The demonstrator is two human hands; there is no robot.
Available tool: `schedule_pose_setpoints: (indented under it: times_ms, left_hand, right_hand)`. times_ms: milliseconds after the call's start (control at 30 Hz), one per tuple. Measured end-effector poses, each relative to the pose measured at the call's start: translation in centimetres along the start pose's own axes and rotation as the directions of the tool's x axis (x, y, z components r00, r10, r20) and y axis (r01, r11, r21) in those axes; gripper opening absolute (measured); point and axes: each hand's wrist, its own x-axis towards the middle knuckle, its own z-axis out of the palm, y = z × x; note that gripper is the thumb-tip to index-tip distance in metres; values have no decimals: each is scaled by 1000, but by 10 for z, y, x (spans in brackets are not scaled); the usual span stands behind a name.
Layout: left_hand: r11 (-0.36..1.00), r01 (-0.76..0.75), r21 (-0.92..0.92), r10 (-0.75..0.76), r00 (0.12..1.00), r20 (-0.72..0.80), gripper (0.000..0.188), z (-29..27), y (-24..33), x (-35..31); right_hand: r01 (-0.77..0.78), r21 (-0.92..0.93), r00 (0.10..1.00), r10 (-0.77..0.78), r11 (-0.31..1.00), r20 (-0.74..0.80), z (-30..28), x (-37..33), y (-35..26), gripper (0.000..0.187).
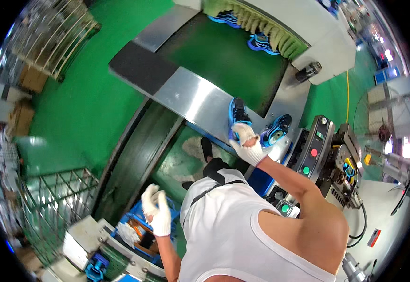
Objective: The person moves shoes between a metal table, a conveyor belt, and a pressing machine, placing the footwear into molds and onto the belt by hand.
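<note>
My right hand, in a white knit glove, is closed on the heel end of a black and blue sports shoe at the edge of a metal ledge. Just right of it rests a second shoe of the same colours, apart from my fingers. My left hand, gloved likewise, hangs empty with its fingers apart above a blue crate. The crate has white cloth-like material and small items inside.
Beyond the ledge a green conveyor belt leads under a bristle curtain, where more blue shoes lie. A black can stands at the belt's right. Button panels flank me on the right, wire racks on the left.
</note>
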Motion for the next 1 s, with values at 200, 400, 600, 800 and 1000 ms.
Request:
schedule_pose_setpoints:
  times_ms: [200,400,600,800,1000]
  left_hand:
    - [842,-528,107,309,637,706,32,179,80,108]
    - [598,-797,-91,474,260,841,68,286,118,154]
    - [602,-790,-117,365,141,920,53,317,197,218]
    - [570,-820,53,378,319,869,44,328,181,293]
    - [666,-740,92,212,306,928,32,332,83,387]
  right_hand:
    - [-90,-54,992,94,994,82,80,-28,129,33]
    - [-82,213,942,6,974,337,-24,82,68,40]
    - [69,240,914,-158,968,375,-114,155,64,55]
    - [14,615,965,-171,789,198,-207,275,102,49]
    - [-56,115,868,105,992,-486,-378,476,178,64]
